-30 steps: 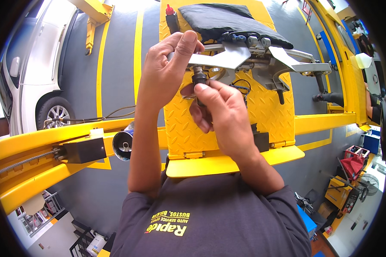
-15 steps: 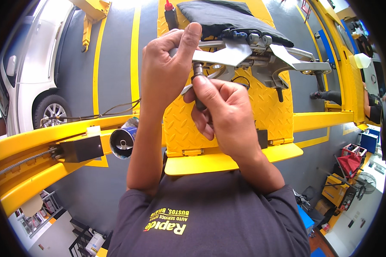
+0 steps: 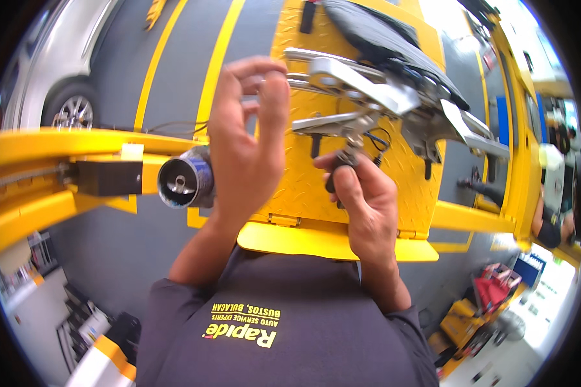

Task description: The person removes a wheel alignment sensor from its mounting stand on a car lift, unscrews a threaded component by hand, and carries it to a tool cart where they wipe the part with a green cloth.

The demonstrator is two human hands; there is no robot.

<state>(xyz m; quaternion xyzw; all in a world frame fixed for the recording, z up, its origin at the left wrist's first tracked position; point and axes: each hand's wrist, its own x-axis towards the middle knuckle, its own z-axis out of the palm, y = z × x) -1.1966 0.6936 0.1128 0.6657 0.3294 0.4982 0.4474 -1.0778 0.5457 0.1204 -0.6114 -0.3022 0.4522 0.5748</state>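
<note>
Our right fingers (image 3: 376,178) are pinching a dark part (image 3: 346,161) between frame (image 3: 397,97) and plate's front edge (image 3: 297,240), left fingers (image 3: 255,67) hanging open.

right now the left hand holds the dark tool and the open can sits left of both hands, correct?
Wrong hand: the head view shows the right hand holding the dark tool, not the left hand. The open can is indeed left of both.

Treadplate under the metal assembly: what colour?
Yellow treadplate, raised pattern; shows in the head view.
</note>
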